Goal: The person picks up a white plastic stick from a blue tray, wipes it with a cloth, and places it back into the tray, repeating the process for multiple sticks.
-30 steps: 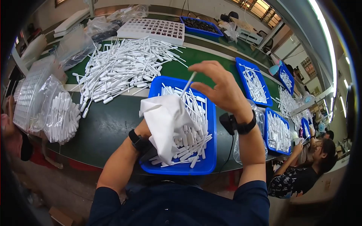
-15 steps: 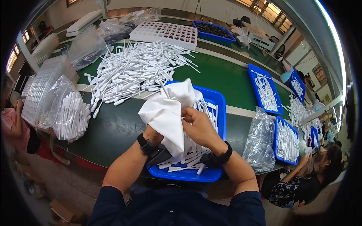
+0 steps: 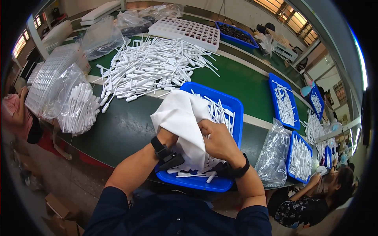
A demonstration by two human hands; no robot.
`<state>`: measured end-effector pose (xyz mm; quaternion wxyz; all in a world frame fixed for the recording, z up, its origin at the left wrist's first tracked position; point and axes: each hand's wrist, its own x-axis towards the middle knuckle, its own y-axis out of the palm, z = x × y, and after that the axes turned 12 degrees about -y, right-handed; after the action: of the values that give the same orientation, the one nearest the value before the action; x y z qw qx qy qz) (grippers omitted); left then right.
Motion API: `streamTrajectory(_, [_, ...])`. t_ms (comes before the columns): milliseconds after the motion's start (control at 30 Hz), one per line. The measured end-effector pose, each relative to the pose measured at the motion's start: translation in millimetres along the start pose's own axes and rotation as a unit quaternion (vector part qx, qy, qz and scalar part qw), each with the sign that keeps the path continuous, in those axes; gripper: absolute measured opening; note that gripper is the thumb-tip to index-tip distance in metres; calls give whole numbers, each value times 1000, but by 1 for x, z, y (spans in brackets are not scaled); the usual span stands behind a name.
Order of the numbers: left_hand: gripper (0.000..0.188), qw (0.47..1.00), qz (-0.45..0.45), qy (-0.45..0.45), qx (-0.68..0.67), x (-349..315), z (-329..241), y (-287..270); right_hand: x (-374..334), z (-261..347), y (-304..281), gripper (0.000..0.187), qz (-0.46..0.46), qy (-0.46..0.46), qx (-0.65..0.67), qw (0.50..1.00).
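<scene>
Here, the green table (image 3: pixel 244 84) runs across the whole view, bending with the lens. On its far middle lies a big loose pile of white plastic pipettes (image 3: pixel 151 69), spread well beyond the near blue tray (image 3: pixel 234 108), which sits at the table's front edge just before the person. That tray holds more pipettes, some showing at its far side and some along its near rim.

Left of the tray, a clear bag of pipettes (image 3: pixel 76 108) rests near the table's edge, with white gridded racks (image 3: pixel 51 74) beside it. A white holed rack (image 3: pixel 185 31) stands at the far side, next to a blue bin (image 3: pixel 236 34) of dark parts. To the right, three more blue trays (image 3: pixel 283 100) with pipettes follow the table, and an empty-looking clear bag (image 3: pixel 273 155) stands just beside the near tray.

A white cloth (image 3: pixel 181 120) is bunched over the near tray, above the pipettes. The left hand (image 3: pixel 169 137) is mostly hidden under the cloth; it seems to grip the cloth from below, but its fingers cannot be seen. The right hand (image 3: pixel 216 141) is closed on the cloth's folds, fingers curled tight. Whether a pipette is wrapped inside cannot be told. Both wrists wear black bands.

At the lower right, another person (image 3: pixel 315 196) sits at the table.
</scene>
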<state>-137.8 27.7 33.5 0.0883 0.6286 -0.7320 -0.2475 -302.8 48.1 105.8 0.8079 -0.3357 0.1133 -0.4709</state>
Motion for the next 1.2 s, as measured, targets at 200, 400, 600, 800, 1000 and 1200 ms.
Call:
streamTrajectory(200, [39,948,97,-64,-297,16,3,-35,-1,-3,5,20,39,-3,2,999])
streamTrajectory(400, [46,966,150,122,172,39,34,-18,0,-23,20,17,-52,-50,65,995])
streamTrajectory(600, [46,954,213,39,205,13,15,-4,-5,-17,1,17,-33,1,10,999])
streamTrajectory(800, [47,906,199,58,369,17,3,-8,-19,-36,-26,18,-109,63,109,986])
streamTrajectory(1000, [47,897,303,-30,322,2,-3,-4,-20,-55,-16,19,-168,15,306,937])
streamTrajectory(1200, [48,901,345,-101,242,9,11,-12,-25,-54,-21,19,-130,-15,376,917])
